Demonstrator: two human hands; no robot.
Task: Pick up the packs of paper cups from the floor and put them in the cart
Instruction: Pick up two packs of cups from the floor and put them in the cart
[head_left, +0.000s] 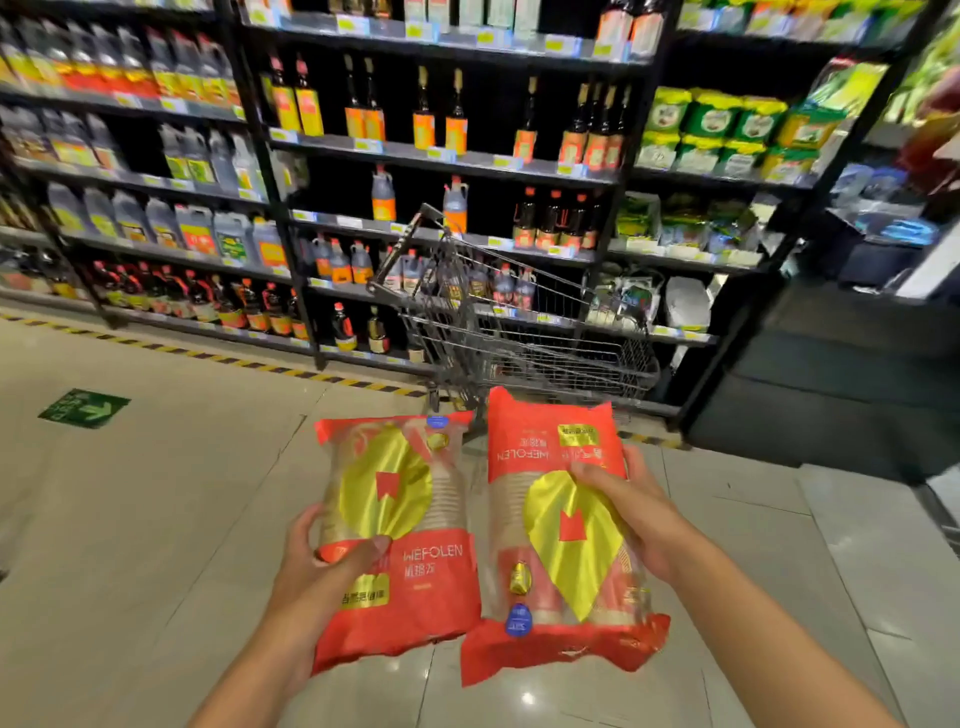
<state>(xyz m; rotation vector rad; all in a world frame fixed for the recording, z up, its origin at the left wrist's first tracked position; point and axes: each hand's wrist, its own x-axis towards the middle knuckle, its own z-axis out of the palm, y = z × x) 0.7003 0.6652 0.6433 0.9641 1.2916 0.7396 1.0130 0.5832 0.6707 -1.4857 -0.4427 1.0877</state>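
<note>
I hold two red and gold packs of paper cups side by side above the tiled floor. My left hand (332, 561) grips the left pack (415, 582) at its left edge, thumb on the front. My right hand (631, 512) grips the right pack (550, 525) from its right side, fingers over the gold heart. Ahead, just beyond the packs, stands a grey wire shopping cart (519, 322) with its basket showing nothing inside and its handle toward the upper left.
Dark shelves (441, 156) of sauce bottles and jugs run behind the cart. A yellow and black floor stripe (208, 356) lines the shelf base. A green arrow sticker (83, 408) marks the floor at left. A dark counter (831, 395) stands at right.
</note>
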